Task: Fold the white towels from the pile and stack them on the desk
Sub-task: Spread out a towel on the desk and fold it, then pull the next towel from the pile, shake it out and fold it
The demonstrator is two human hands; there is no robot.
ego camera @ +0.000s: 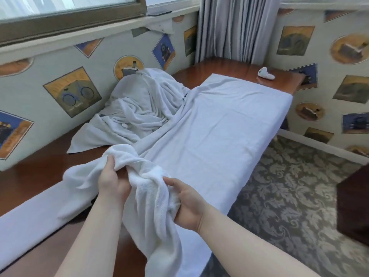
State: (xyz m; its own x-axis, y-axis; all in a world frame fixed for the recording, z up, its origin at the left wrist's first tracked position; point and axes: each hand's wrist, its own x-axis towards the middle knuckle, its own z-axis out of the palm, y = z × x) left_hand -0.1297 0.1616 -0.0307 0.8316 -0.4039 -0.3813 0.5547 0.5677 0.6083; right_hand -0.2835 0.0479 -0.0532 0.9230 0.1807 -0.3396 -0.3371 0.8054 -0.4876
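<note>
Brown wooden desk (30, 182) | I see left hand (113, 181), right hand (186, 204) both clutching bunched white terry towel (151, 196), its length trailing toward me.

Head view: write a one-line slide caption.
Both hands, left hand and right hand, grip a bunched white towel over the wooden desk, beside the towel pile.

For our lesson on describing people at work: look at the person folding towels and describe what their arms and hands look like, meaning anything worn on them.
Both forearms are bare from the bottom edge of the picture to the wrist; no sleeve shows in the frame. The left hand and the right hand wear no gloves. No watch, bracelet or ring is visible on the parts that show, though the towel hides some fingers.
</note>
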